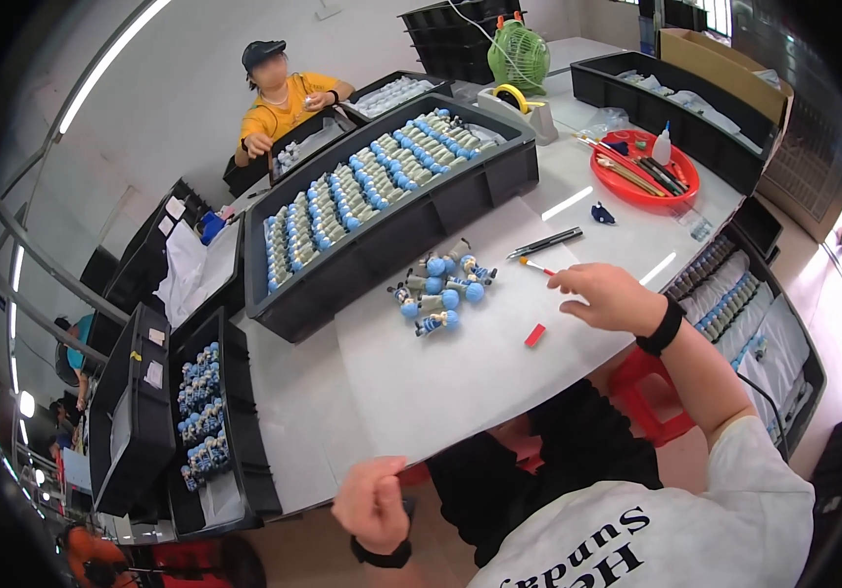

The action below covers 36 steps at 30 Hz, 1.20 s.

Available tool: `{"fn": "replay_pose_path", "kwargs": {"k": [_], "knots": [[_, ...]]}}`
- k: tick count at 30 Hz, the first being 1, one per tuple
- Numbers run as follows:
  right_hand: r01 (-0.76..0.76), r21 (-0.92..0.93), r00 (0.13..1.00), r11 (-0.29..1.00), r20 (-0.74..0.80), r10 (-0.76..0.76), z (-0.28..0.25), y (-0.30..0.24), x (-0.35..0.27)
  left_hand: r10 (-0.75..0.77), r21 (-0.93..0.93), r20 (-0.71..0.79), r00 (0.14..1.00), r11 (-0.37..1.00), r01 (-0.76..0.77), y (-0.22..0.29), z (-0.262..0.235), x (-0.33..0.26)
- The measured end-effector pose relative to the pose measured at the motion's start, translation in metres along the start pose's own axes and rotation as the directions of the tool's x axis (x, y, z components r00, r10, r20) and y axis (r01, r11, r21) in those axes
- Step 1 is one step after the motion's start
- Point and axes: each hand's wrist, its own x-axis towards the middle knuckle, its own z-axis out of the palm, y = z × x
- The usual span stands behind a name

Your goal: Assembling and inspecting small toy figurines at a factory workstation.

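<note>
My right hand is over the white table's right part, fingers bent around the handle of a small paintbrush. The brush's bristles point left; the handle's far end is hidden by the hand. My left hand hangs at the table's near edge, fingers loosely bent and apart, with nothing seen in it. Between the hands and the large tray lies a loose heap of small figurines with light-blue heads and striped bodies. A red block lies below the brush, and dark tweezers lie just beyond it.
A large black tray with rows of figurines stands behind the heap. To the right are a red dish of tools, a tape dispenser and a green fan. Another black tray stands left. Across the table sits a person in yellow.
</note>
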Motion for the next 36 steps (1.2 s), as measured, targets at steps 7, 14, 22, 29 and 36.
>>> {"fn": "replay_pose_path", "kwargs": {"k": [7, 14, 22, 29, 36], "knots": [[-0.069, -0.058, 0.988, 0.996, 0.134, 0.076, 0.005, 0.059, 0.020, 0.152, 0.206, 0.226, 0.962, 0.958, -0.200, -0.023, 0.019, 0.101], [-0.082, 0.025, 0.979, 0.996, 0.192, 0.076, 0.010, 0.068, 0.030, 0.065, 0.238, 0.619, 0.783, 0.934, -0.266, -0.092, 0.089, 0.127], [0.087, 0.447, 0.992, 0.890, -0.122, -0.036, 0.010, -0.007, 0.010, 0.032, 0.345, 0.772, 0.634, 0.818, -0.461, -0.121, 0.134, 0.105], [-0.005, 0.690, 0.997, 0.724, -0.052, 0.056, 0.059, -0.040, -0.002, -0.138, 0.103, 0.630, 0.764, 0.990, 0.093, -0.044, 0.099, 0.105], [0.066, 0.296, 0.957, 0.953, -0.288, 0.023, 0.082, -0.059, 0.009, -0.340, -0.216, 0.482, 0.807, 0.847, 0.486, -0.025, 0.079, 0.025]]}}
